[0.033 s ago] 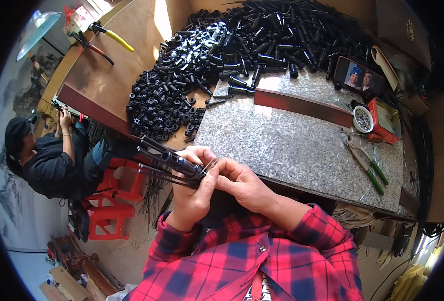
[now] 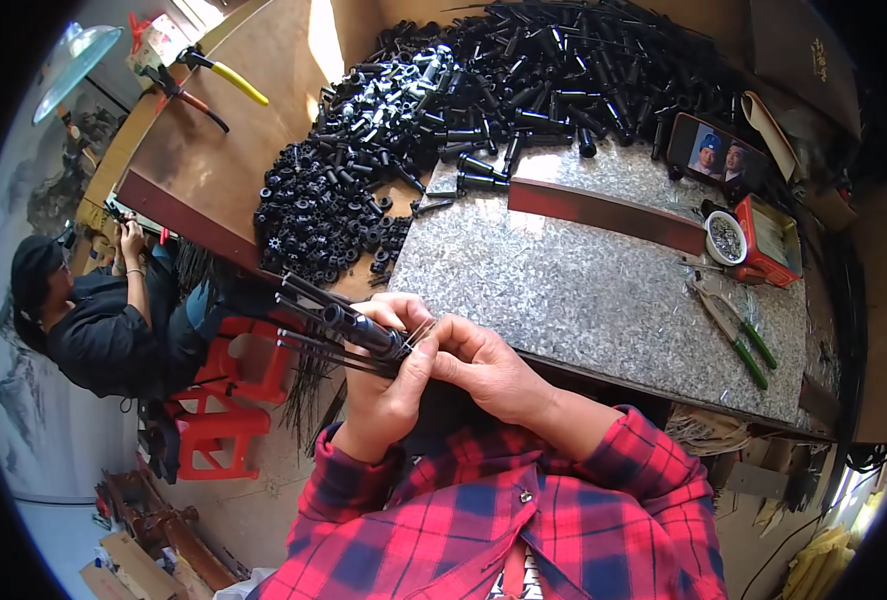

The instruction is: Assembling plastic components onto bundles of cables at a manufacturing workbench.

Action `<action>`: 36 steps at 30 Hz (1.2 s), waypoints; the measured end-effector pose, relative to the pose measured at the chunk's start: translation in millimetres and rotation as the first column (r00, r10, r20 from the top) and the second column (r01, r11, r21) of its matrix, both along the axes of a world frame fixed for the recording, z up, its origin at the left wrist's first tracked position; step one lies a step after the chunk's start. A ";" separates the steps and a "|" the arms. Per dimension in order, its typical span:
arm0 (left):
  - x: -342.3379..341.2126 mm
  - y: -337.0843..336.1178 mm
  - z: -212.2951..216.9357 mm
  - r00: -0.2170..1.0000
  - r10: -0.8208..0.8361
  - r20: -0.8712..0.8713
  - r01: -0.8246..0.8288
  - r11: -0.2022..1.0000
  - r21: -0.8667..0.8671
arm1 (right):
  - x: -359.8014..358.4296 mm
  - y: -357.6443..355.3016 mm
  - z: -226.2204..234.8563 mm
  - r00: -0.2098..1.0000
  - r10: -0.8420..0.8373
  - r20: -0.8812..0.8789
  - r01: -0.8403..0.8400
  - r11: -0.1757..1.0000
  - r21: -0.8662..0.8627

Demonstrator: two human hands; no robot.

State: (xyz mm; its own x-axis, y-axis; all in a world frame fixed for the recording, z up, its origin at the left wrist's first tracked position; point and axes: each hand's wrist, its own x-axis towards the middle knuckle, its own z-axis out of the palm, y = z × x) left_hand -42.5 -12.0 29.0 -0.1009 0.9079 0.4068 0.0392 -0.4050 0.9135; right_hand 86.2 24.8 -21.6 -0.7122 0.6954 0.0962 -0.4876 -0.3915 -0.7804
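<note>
My left hand [image 2: 383,395] is closed around a black plastic tube with a collar, which looks like an umbrella runner [image 2: 358,328]. Several thin black ribs [image 2: 308,345] with pale tips fan out from it toward the left. Against the collar end, my right hand [image 2: 483,370] pinches a thin wire [image 2: 420,332] between thumb and forefinger. The two hands meet there, just off the near left edge of the stone-topped table [image 2: 563,290]. My fingers hide how the wire sits on the collar.
Black tubes [image 2: 523,80] and small notched rings [image 2: 313,210] are heaped behind. A metal bar [image 2: 603,215], a bowl of small metal bits [image 2: 725,240], a red box [image 2: 771,240], green-handled pliers [image 2: 733,335] and a phone [image 2: 715,155] lie rightward. Another person [image 2: 93,310] sits left, near red stools [image 2: 218,440].
</note>
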 end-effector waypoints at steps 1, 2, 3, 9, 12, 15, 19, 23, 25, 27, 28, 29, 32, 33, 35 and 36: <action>-1.9 0.8 -0.8 1.000 -0.028 0.006 0.028 1.000 0.005 | -0.2 1.9 -0.3 1.000 0.022 0.008 -0.022 1.000 0.005; -3.1 -0.1 -0.2 0.999 -0.019 -0.042 0.019 1.000 -0.004 | -0.8 2.1 -1.8 1.000 0.027 0.003 -0.027 1.000 0.007; -3.5 -0.4 0.2 0.999 -0.019 -0.045 0.019 1.000 -0.003 | -1.1 1.8 -1.3 1.000 0.027 0.000 -0.027 1.000 0.008; -1.5 -0.6 -2.6 0.999 -0.010 -0.035 0.010 1.000 0.013 | -4.7 2.1 -3.7 1.000 0.017 0.004 -0.017 1.000 0.023; -0.5 -2.8 -4.1 1.000 0.007 -0.007 -0.007 1.000 0.014 | -5.3 1.0 0.3 0.999 -0.037 -0.004 0.037 0.999 0.018; 4.2 3.1 1.5 0.988 -0.004 -0.154 0.013 0.999 0.053 | 2.1 3.2 3.3 0.998 -0.061 0.000 0.061 0.997 0.046; 25.2 12.9 10.5 0.976 0.123 -0.182 -0.107 0.990 0.096 | 21.1 5.3 4.7 0.980 -0.171 0.099 0.152 0.973 0.173; 18.1 9.2 2.6 0.960 0.206 -0.188 -0.214 0.977 -0.023 | 3.7 1.9 4.0 0.967 -0.251 -0.041 0.254 0.949 0.186; 2.8 16.1 -20.5 0.987 0.056 -0.152 -0.035 0.990 0.140 | 9.6 2.2 5.9 0.972 -0.236 -0.008 0.232 0.949 0.215; 26.2 23.1 -17.9 0.996 0.037 -0.077 -0.024 0.986 0.164 | 28.5 1.1 13.0 0.957 -0.287 0.046 0.263 0.922 0.285; 38.6 23.7 -12.7 0.998 -0.013 -0.061 0.023 0.985 0.169 | 40.7 5.3 10.4 0.895 -0.435 0.095 0.348 0.816 0.462; 48.7 18.8 -5.9 0.994 -0.068 -0.089 0.078 0.990 0.117 | 51.5 4.3 12.1 0.876 -0.470 0.105 0.373 0.800 0.470; 63.4 8.6 4.0 0.989 -0.139 -0.052 0.138 0.990 -0.031 | 81.1 -9.7 25.6 0.858 -0.506 0.083 0.401 0.764 0.506; 69.8 5.4 5.8 0.995 -0.100 0.025 0.102 0.990 -0.096 | 89.6 -10.6 21.9 0.850 -0.499 0.167 0.342 0.765 0.545; 51.9 18.1 -15.1 0.986 -0.161 -0.046 0.159 0.987 -0.035 | 104.2 -16.1 20.9 0.784 -0.589 0.199 0.368 0.697 0.616; 35.7 22.3 -32.7 0.945 -0.035 -0.326 0.045 0.999 0.022 | 108.8 -19.4 21.5 0.779 -0.596 0.195 0.378 0.695 0.612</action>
